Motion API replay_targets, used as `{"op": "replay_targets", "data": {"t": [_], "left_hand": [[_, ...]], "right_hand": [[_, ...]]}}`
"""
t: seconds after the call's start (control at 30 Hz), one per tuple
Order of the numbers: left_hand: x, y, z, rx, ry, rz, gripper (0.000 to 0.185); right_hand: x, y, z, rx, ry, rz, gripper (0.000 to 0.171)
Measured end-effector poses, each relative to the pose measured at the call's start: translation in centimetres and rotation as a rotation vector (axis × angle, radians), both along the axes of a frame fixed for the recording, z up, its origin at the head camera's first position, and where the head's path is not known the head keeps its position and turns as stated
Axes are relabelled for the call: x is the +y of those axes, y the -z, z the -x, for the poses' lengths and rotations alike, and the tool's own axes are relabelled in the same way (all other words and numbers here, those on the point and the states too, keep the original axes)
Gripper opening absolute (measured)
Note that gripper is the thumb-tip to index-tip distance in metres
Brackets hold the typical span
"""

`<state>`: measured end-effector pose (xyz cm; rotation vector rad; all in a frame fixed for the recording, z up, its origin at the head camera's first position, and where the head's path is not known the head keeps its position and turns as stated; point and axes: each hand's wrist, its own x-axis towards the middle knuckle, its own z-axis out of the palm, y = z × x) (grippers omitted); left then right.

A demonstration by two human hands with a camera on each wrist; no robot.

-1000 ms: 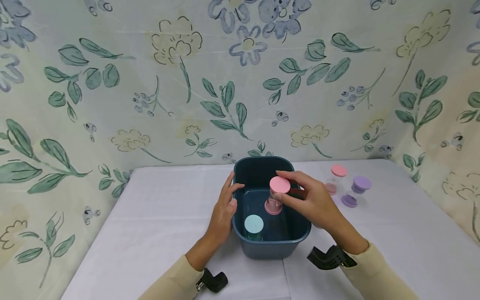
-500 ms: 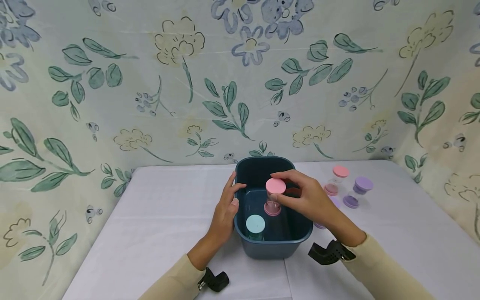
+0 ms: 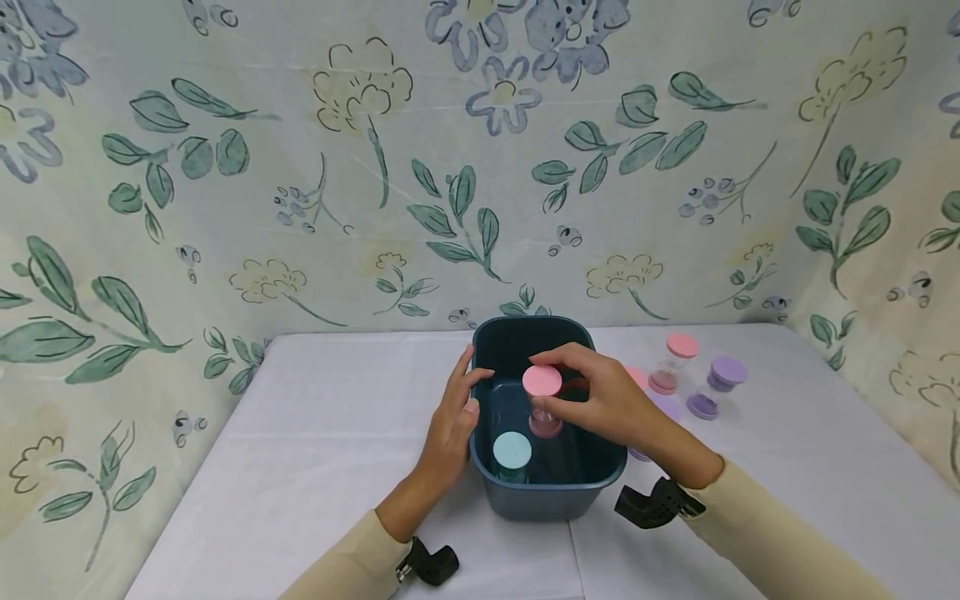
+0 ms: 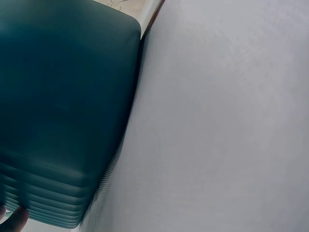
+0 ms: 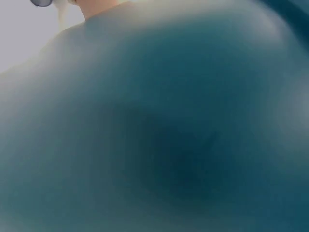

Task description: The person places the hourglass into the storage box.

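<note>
My right hand (image 3: 600,396) grips a pink-capped sand timer (image 3: 542,381) by its top, thumb on the near side and fingers round the back. The timer stands upright inside a dark blue-green plastic bin (image 3: 540,504), its pink base low against the bin floor. Near the front left of the bin is another sand timer with a light blue cap (image 3: 512,451). My left hand (image 3: 447,425) rests along the bin's left side, fingers extended, one reaching over the rim. Its fingertips (image 4: 17,220) show at the ribbed bin edge (image 4: 48,198) in the left wrist view.
Right of the bin stand a pink sand timer (image 3: 682,347) and a purple one (image 3: 727,372). Another pink cap (image 3: 637,377) and purple cap (image 3: 666,407) are partly hidden behind my right hand. A floral cloth (image 3: 345,208) hangs behind the white-covered table (image 3: 337,417).
My right hand has carried the pink sand timer a little left and lower inside the bin. My left hand has stayed at the bin's side.
</note>
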<state>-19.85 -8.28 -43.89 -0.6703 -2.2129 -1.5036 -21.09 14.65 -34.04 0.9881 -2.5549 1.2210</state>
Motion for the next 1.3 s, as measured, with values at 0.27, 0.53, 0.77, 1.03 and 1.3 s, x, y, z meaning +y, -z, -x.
{"op": "replay_targets", "data": {"t": [0.27, 0.53, 0.77, 1.03, 1.3], "left_hand": [[0.0, 0.1, 0.1, 0.010, 0.004, -0.007, 0.042], [0.0, 0.3, 0.2, 0.018, 0.001, -0.004, 0.042], [0.0, 0.1, 0.0, 0.016, -0.005, 0.005, 0.041], [0.0, -0.1, -0.2, 0.004, -0.007, 0.010, 0.041], [0.0, 0.0, 0.0, 0.016, -0.006, 0.016, 0.041]], "right_hand": [[-0.4, -0.1, 0.2, 0.041, -0.024, -0.032, 0.047], [-0.8, 0.0, 0.5, 0.066, -0.061, -0.039, 0.048], [-1.3, 0.1, 0.8, 0.075, -0.089, -0.038, 0.046], [-1.7, 0.2, 0.9, 0.080, -0.102, -0.066, 0.046], [-1.6, 0.5, 1.1, 0.079, -0.101, -0.110, 0.046]]}}
